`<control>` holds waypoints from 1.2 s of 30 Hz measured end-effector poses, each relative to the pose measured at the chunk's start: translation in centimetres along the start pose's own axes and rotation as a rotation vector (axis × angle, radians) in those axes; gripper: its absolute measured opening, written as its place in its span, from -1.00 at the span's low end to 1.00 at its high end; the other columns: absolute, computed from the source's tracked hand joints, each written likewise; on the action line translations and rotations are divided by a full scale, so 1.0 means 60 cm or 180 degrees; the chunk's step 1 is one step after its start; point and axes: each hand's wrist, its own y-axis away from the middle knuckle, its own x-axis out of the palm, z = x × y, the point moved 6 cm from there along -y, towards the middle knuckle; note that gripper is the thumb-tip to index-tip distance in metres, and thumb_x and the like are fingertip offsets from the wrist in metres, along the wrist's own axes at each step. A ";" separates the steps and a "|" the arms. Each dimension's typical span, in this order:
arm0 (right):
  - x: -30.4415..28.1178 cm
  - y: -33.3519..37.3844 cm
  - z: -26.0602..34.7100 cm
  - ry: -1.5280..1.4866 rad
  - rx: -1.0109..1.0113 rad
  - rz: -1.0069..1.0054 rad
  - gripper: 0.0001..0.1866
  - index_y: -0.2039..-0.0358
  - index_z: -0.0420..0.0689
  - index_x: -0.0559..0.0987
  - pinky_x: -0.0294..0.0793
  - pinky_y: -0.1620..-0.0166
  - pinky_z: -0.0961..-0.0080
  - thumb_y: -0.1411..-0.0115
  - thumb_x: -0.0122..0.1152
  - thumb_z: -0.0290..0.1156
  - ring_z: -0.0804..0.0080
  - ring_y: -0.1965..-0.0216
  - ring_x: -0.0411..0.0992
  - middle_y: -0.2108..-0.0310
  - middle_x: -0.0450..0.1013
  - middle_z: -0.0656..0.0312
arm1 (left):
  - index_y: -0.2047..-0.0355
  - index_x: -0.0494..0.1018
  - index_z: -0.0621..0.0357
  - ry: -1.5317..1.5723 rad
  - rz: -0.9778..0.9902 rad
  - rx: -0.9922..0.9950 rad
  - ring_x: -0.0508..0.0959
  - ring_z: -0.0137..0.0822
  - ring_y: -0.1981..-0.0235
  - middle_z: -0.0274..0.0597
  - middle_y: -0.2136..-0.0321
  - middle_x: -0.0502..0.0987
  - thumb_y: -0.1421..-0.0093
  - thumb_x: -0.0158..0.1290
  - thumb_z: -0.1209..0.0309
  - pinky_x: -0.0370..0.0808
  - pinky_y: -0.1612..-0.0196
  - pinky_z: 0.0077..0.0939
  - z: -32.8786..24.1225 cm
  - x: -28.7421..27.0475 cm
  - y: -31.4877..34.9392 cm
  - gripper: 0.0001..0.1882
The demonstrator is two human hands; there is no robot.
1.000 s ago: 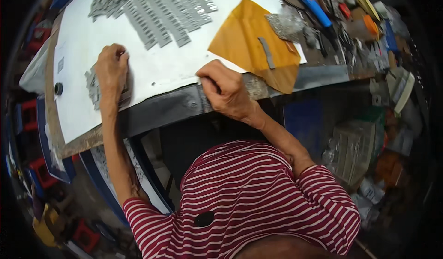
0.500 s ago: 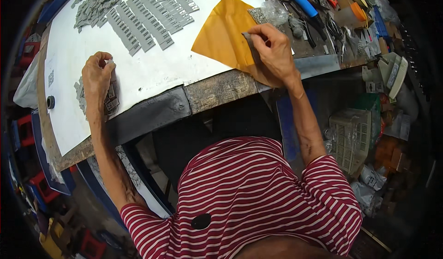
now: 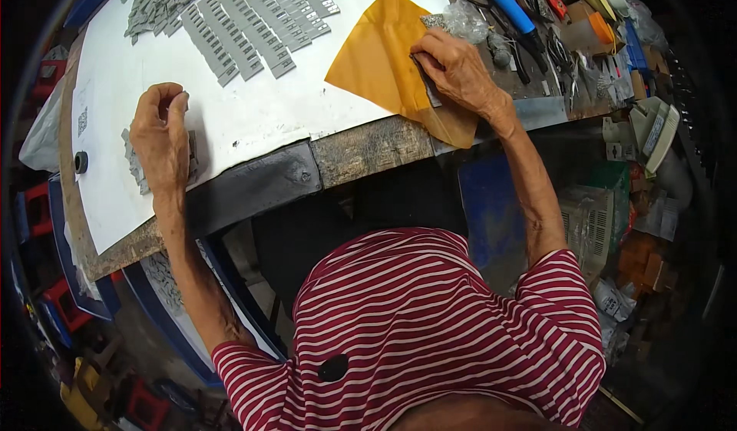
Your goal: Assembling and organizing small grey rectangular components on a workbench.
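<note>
My left hand (image 3: 163, 135) is raised over the near left of the white-covered table, thumb and fingertips pinched. A speck of grey shows at the tips, too small to name. Beneath that hand lies a small heap of flat grey pieces (image 3: 132, 166), partly hidden. My right hand (image 3: 464, 74) is closed on a thin dark grey strip (image 3: 431, 93), at the right part of an amber, creased sheet (image 3: 376, 55). One corner of this sheet hangs over the table's front edge. Grey slotted plates (image 3: 244, 36) lie in slanting rows at the far middle.
A large heap of loose grey pieces (image 3: 161, 5) is at the far left. Pliers, a blue-handled tool (image 3: 503, 1) and plastic bags crowd the right side. A black ring (image 3: 80, 162) sits by the left edge. The worn wooden table edge (image 3: 376, 151) runs in front of me.
My right hand has shifted slightly left and away from me along the amber sheet, with the dark strip. My left hand stays over the small heap, its fingers a little lifted and turned.
</note>
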 end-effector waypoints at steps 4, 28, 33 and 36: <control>0.002 -0.009 0.009 0.0112 -0.0367 0.0137 -0.91 0.42 -0.26 0.40 0.37 0.45 0.39 -0.03 0.07 -0.57 0.17 0.49 0.39 0.47 0.35 0.12 | 0.39 0.46 0.26 0.0627 0.0002 -0.0213 0.47 -0.45 0.47 -0.23 0.50 0.51 -0.07 0.02 0.48 0.40 0.35 -0.57 -0.013 -0.009 0.021 -0.88; 0.021 -0.022 0.001 0.0799 -0.0809 0.0830 -0.87 0.47 -0.25 0.30 0.37 0.45 0.32 0.07 0.02 -0.61 0.11 0.49 0.35 0.49 0.26 0.08 | 0.35 0.43 0.28 0.2443 0.0313 -0.0881 0.38 -0.53 0.46 -0.31 0.50 0.44 -0.09 0.06 0.46 0.30 0.33 -0.71 -0.071 0.028 0.110 -0.85; 0.011 -0.020 0.013 0.0790 -0.0977 0.0661 -0.89 0.47 -0.26 0.31 0.39 0.44 0.36 0.04 0.02 -0.57 0.12 0.49 0.37 0.50 0.28 0.04 | 0.34 0.42 0.29 0.2913 0.0363 -0.1063 0.35 -0.56 0.49 -0.33 0.53 0.42 -0.09 0.06 0.45 0.28 0.37 -0.72 -0.061 0.044 0.117 -0.84; -0.001 -0.016 0.001 0.0551 -0.0804 0.0333 -0.91 0.46 -0.24 0.33 0.35 0.48 0.42 0.02 0.02 -0.58 0.20 0.53 0.36 0.55 0.29 0.12 | 0.33 0.42 0.29 0.3316 0.0402 -0.1171 0.35 -0.57 0.51 -0.34 0.53 0.42 -0.10 0.05 0.46 0.28 0.41 -0.73 -0.067 0.057 0.119 -0.84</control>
